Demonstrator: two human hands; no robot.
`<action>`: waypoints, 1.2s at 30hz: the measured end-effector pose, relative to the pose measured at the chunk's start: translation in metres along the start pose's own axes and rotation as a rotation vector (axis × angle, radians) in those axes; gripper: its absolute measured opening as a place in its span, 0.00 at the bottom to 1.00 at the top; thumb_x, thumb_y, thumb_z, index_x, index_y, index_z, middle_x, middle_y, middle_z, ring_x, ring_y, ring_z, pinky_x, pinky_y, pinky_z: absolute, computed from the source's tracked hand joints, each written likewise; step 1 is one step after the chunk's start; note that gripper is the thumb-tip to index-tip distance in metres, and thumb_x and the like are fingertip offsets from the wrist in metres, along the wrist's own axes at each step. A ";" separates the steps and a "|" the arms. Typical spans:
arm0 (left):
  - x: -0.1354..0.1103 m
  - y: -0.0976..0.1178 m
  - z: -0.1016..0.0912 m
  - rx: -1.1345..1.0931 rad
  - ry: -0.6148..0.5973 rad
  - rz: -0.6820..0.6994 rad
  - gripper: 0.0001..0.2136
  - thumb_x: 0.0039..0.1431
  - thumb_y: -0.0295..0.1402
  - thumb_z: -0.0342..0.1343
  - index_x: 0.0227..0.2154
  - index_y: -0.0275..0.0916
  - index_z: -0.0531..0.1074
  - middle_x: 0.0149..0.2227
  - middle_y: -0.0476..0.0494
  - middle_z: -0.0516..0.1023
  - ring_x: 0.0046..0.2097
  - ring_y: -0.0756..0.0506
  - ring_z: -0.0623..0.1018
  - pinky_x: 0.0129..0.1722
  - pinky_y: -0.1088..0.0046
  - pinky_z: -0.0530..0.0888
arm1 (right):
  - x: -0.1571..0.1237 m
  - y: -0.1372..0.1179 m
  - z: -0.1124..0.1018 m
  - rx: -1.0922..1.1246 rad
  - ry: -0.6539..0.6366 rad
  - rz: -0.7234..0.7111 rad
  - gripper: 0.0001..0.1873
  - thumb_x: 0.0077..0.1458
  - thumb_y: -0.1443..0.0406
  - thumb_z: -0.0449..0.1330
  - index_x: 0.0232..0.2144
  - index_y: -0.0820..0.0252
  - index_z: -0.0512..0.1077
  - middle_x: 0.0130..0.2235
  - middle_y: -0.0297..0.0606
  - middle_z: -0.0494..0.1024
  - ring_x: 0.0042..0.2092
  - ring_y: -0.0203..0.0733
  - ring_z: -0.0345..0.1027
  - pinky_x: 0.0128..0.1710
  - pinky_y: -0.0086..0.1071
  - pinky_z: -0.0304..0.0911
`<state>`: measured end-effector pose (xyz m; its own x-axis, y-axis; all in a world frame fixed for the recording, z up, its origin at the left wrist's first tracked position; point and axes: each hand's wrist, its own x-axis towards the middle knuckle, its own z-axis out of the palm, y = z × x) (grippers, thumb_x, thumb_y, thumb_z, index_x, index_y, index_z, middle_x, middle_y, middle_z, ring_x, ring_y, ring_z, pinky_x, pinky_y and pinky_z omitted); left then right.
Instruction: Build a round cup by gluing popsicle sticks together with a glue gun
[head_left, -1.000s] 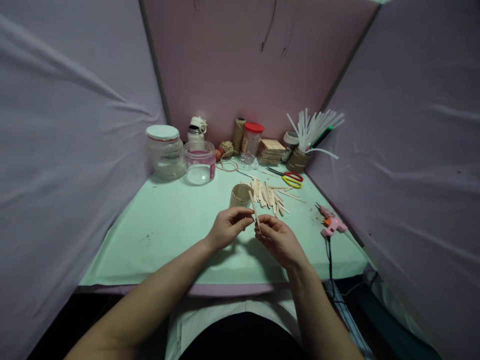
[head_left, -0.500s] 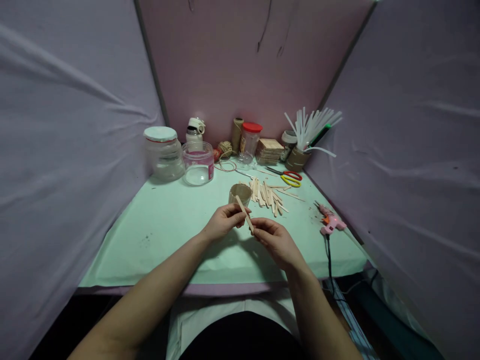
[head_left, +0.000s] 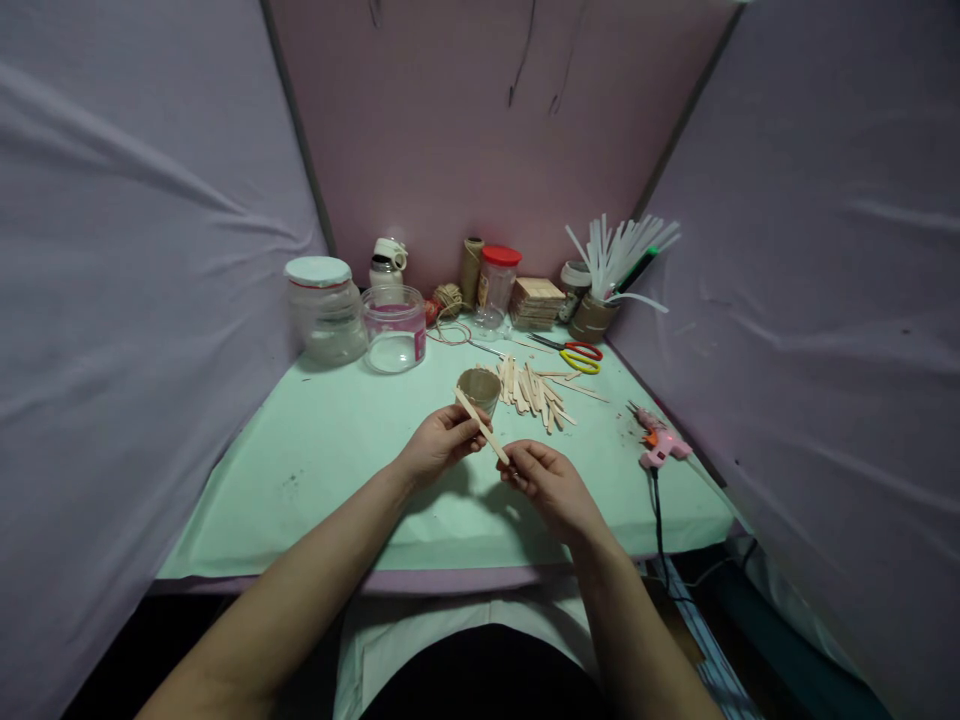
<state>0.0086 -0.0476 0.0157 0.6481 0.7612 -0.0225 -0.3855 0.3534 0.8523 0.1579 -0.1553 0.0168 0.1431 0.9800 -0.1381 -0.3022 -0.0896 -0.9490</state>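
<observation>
Two hands (head_left: 442, 445) hold one stick (head_left: 481, 427) (one cup (head_left: 486, 384) behind).

Lt tan stick (head_left: 484, 431), pink gun (head_left: 664, 448), grn tablecloth (head_left: 337, 450)

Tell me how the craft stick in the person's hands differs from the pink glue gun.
Colour: the craft stick is pale wood, while the glue gun is pink with an orange part. Shape: the stick is slim and straight; the gun is bulkier, with a dark cord. Place: the left hand and right hand hold the stick, whereas the gun rests on the table.
</observation>
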 end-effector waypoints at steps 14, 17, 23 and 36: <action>-0.004 0.000 0.004 0.247 -0.027 0.106 0.13 0.42 0.36 0.70 0.29 0.35 0.77 0.27 0.46 0.77 0.27 0.51 0.73 0.29 0.73 0.70 | 0.000 0.006 0.004 -0.046 -0.035 0.052 0.19 0.45 0.50 0.69 0.28 0.59 0.75 0.27 0.34 0.75 0.28 0.33 0.64 0.29 0.28 0.58; -0.004 0.000 0.003 0.269 -0.054 0.104 0.13 0.42 0.36 0.70 0.30 0.35 0.77 0.28 0.46 0.78 0.28 0.51 0.74 0.29 0.73 0.71 | -0.002 -0.005 -0.022 -0.219 0.074 -0.055 0.22 0.49 0.48 0.65 0.37 0.58 0.76 0.34 0.37 0.77 0.32 0.37 0.68 0.34 0.31 0.62; -0.008 0.003 0.008 0.321 -0.192 0.037 0.12 0.40 0.35 0.71 0.27 0.35 0.77 0.30 0.44 0.79 0.33 0.48 0.77 0.36 0.70 0.74 | -0.005 -0.033 -0.136 -0.819 0.849 -0.198 0.28 0.51 0.45 0.56 0.39 0.63 0.74 0.35 0.47 0.79 0.36 0.48 0.71 0.38 0.39 0.65; -0.012 -0.004 0.010 0.713 -0.454 0.096 0.09 0.49 0.36 0.66 0.31 0.37 0.80 0.32 0.42 0.79 0.33 0.47 0.76 0.35 0.72 0.72 | 0.015 -0.046 -0.206 -1.327 0.853 0.432 0.19 0.46 0.52 0.60 0.24 0.62 0.79 0.33 0.57 0.80 0.40 0.58 0.75 0.34 0.39 0.63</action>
<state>0.0087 -0.0630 0.0178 0.8932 0.4242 0.1489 -0.0451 -0.2450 0.9685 0.3678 -0.1734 0.0004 0.8532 0.5070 -0.1222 0.4546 -0.8378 -0.3022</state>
